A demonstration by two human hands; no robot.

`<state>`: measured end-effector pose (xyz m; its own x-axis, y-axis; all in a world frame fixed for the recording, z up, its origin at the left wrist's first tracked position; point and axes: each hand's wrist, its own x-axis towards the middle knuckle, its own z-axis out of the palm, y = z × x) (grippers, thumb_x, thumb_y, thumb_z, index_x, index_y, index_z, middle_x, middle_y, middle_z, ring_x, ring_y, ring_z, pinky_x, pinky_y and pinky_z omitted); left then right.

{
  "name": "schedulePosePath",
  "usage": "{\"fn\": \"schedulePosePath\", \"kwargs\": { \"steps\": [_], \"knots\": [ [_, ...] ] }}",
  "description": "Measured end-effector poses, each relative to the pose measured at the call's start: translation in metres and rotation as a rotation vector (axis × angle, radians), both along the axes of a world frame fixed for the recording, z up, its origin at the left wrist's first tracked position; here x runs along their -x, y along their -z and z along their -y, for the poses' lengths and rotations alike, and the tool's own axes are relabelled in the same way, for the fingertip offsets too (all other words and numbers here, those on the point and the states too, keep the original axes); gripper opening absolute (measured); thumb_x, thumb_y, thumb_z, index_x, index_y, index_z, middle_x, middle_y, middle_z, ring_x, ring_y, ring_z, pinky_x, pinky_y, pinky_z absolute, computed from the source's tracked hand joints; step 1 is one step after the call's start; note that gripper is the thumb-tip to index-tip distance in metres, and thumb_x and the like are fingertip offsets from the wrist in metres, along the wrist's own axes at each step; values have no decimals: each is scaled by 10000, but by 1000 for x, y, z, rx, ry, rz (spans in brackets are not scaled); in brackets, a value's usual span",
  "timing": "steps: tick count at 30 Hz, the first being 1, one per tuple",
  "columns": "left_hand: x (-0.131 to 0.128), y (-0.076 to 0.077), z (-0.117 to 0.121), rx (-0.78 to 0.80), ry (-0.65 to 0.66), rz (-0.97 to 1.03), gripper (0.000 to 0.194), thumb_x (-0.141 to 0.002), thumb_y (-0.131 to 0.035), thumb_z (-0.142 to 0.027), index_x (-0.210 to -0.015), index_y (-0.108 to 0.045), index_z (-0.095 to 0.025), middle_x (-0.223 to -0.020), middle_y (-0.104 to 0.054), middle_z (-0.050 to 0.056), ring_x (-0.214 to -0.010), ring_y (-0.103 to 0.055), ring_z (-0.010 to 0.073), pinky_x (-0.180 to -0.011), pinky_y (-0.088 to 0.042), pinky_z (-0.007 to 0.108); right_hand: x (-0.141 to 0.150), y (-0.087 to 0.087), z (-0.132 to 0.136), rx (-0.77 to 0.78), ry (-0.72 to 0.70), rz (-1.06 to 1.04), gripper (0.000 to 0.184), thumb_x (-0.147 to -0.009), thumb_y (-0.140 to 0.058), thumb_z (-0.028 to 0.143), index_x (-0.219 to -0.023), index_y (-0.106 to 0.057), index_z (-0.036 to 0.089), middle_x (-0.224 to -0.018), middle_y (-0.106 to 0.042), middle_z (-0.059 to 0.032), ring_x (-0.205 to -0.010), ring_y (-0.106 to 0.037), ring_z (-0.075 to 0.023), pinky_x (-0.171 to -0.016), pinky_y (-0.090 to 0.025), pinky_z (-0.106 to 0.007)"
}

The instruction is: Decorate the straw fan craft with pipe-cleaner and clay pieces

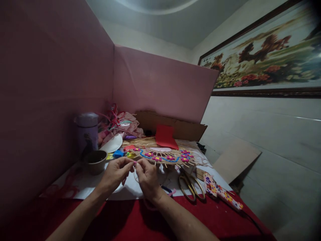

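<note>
Both hands meet over the white sheet (pixel 120 193). The left hand (pixel 117 171) pinches a small pink strand (pixel 135 162) between thumb and fingers, and the right hand (pixel 148 175) pinches it from the other side, the fingertips almost touching. The strand's tip is at the grip itself; the rest is mostly hidden by the hands.

Just beyond the grip and to its right lies a cardboard piece with magenta flowers and a wavy blue line (pixel 163 159), thin sticks poking out around its edge. Behind that stands a red card (pixel 164 135).

Right of the grip are scissors (pixel 186 174), then a flower-patterned glue gun (pixel 222 193). Left of it stands a pot (pixel 96 164), with a purple tumbler (pixel 88 130) behind; the dark print on the tumbler is too blurred to make out. Far up to the right of the grip hangs a framed horse painting (pixel 263 58); small marks near its left edge are too small to read.
</note>
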<state>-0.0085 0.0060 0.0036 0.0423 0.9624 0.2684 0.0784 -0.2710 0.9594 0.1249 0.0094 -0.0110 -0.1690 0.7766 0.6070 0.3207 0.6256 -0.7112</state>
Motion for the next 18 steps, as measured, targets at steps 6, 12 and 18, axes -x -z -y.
{"fn": "schedulePosePath", "kwargs": {
  "steps": [6,12,18],
  "knots": [
    [-5,3,2,-26,-21,-15,242,-691,-602,-375,-670,-565,-137,-442,-449,-72,-319,-344,50,-287,-267,167,3,4,1,-60,32,47,157,-837,-418,201,-694,-481,185,-533,-407,51,-469,-401,-95,-483,-260,-217],
    [-8,12,1,-59,-84,-74,174,-713,-575,-314,-654,-567,-150,-422,-425,-81,-326,-328,45,-301,-235,160,8,12,2,-135,101,99,146,-830,-383,185,-701,-451,189,-541,-409,41,-463,-426,-107,-495,-256,-237],
    [-10,7,1,-16,-76,31,208,-696,-612,-346,-669,-585,-142,-440,-457,-69,-330,-344,49,-305,-244,163,9,10,2,-48,70,27,172,-861,-369,226,-731,-474,184,-561,-465,30,-488,-453,-117,-506,-290,-236]
  ]
}}
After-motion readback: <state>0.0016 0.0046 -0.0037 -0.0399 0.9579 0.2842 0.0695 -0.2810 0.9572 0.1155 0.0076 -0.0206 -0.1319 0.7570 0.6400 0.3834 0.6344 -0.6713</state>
